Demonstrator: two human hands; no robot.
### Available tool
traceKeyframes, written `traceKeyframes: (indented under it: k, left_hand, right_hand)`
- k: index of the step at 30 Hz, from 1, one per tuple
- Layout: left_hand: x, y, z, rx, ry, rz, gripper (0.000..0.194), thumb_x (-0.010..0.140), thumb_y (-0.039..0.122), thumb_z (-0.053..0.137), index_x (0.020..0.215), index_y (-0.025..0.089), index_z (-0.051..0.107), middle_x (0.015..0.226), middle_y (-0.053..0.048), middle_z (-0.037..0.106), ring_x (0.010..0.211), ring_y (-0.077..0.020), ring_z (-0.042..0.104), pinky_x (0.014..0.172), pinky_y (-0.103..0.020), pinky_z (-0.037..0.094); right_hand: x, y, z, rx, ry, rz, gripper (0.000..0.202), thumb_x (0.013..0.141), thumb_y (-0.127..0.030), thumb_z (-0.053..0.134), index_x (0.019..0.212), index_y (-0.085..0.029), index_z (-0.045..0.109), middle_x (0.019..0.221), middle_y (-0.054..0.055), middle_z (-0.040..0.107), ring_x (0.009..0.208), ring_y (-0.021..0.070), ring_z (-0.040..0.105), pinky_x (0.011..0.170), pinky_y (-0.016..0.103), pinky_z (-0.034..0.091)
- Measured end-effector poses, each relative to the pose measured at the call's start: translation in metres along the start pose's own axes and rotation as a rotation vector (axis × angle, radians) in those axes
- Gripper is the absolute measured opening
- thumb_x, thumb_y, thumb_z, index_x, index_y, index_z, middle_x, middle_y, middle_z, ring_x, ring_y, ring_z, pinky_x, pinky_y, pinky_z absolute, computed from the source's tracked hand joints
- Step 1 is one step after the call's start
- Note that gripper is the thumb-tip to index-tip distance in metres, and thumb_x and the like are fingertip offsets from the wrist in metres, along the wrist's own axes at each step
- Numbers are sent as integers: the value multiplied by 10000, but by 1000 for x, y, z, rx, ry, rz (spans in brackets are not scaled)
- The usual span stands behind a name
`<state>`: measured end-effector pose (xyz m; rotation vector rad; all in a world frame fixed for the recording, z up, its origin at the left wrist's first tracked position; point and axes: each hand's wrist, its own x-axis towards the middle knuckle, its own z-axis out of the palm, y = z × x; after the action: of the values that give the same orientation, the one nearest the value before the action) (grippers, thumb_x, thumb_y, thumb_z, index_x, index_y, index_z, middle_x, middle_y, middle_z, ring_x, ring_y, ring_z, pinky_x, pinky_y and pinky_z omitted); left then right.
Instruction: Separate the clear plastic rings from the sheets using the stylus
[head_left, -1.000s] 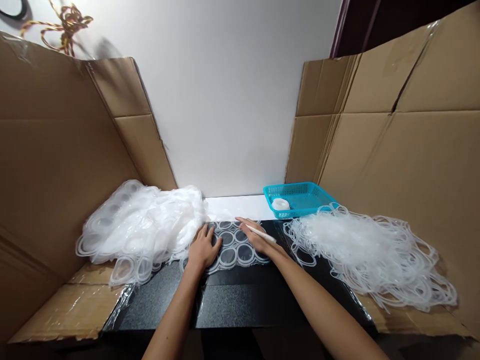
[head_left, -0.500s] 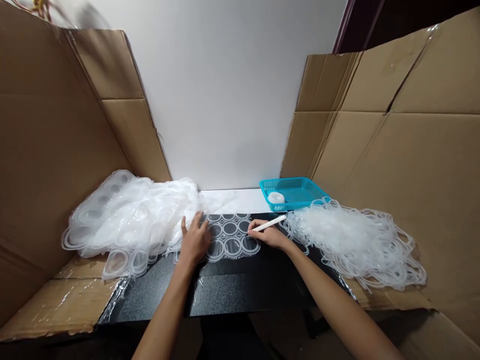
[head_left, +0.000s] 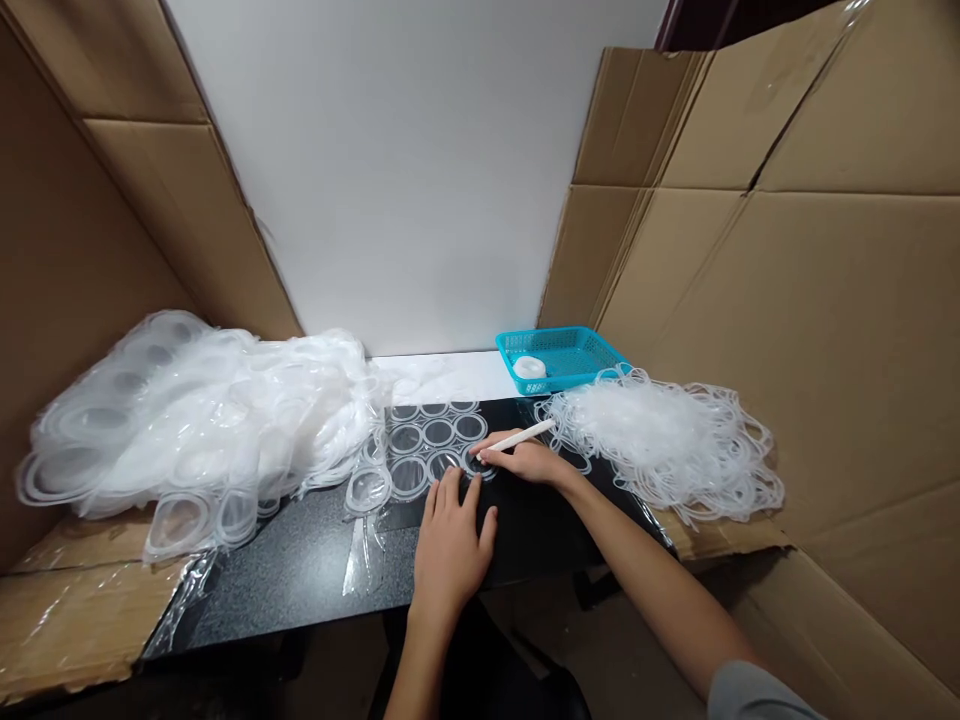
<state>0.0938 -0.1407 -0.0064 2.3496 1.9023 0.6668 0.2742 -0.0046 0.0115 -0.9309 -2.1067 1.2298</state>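
A clear plastic sheet of moulded rings lies flat on the black table. My left hand rests palm down on the table at the sheet's near right corner, fingers spread, holding nothing. My right hand grips a thin white pen-like tool, its tip pressed at a ring on the sheet's right edge.
A big heap of clear ring sheets fills the left side. A tangle of loose clear rings lies at the right. A turquoise basket with a white round piece stands behind it. Cardboard walls close in both sides.
My left hand has slid from the sheet's left side to its near right corner. My right hand with the tool has shifted slightly left. The view has tilted down.
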Motion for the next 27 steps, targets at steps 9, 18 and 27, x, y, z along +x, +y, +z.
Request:
traceKeyframes:
  k: [9,18,27]
  left_hand:
    - [3,2,-6,-16,-27,-16,485,1034,373,528,1485,203,584,1560,-163,543,1477,-343,502,1247,-573,392]
    - [4,4,-6,-22,-21,-29,482,1038,389,529,1475,192,580,1563,-157,551,1491,-329,491,1276,-565,359]
    - [3,0,-5,-77,1,-16,450,1029,391,536,1454,250,582,1551,-120,557,1472,-318,503,1265,-564,367]
  right_hand:
    - [-3,-2,-3,-52,-7,-31,238,918,-343,683,1038,-206,836,1070,80,814,977,232,747,884,342,568]
    - [-5,-3,-6,-101,-35,-97,245,947,-323,649,1054,-208,837,1104,77,808,1014,222,737,905,338,554]
    - [-5,-4,-8,-73,-29,-55,245,933,-348,677,1050,-213,845,1064,66,815,958,214,736,866,316,562]
